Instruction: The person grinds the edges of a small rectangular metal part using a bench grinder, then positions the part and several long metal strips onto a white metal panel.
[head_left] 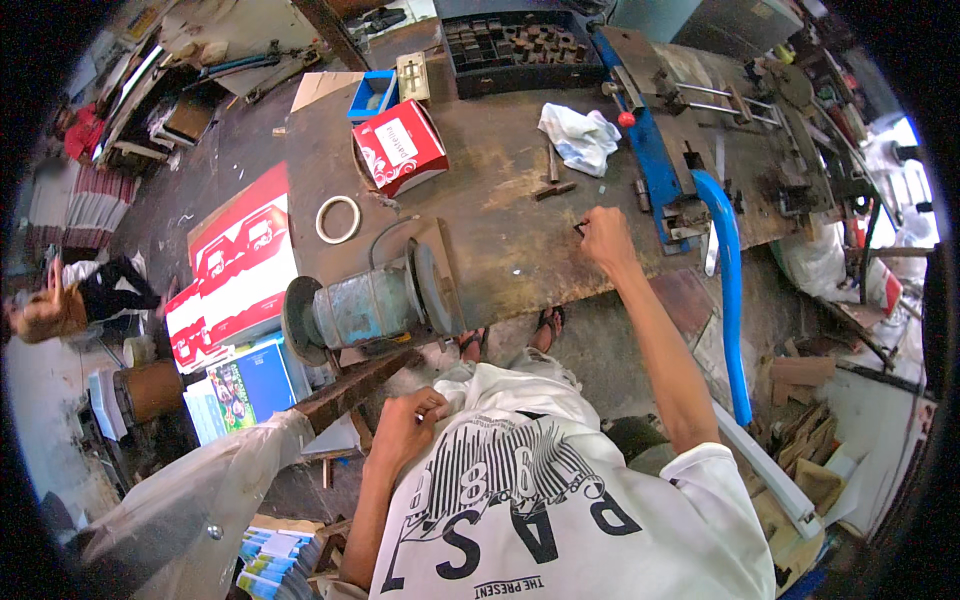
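Note:
My right hand (608,238) is closed at the near edge of the worn wooden bench (520,255). A small dark piece sticks out from its fingers toward the left; its kind is too small to tell. Just beyond lies a hammer (555,188), and past that a crumpled white cloth (580,138). My left hand (408,425) hangs low by the hem of my white shirt, fingers curled. Whatever those fingers hold, if anything, is hidden. A bench grinder (365,305) with a wheel at each end stands on the bench, beyond my left hand.
To the right, a blue-edged metal fixture (650,150) carries a long blue lever (728,290). A red box (402,148), a blue bin (374,96), a tape roll (338,218) and printed red sheets (240,255) lie left. A black case (520,75) of metal pieces sits far back.

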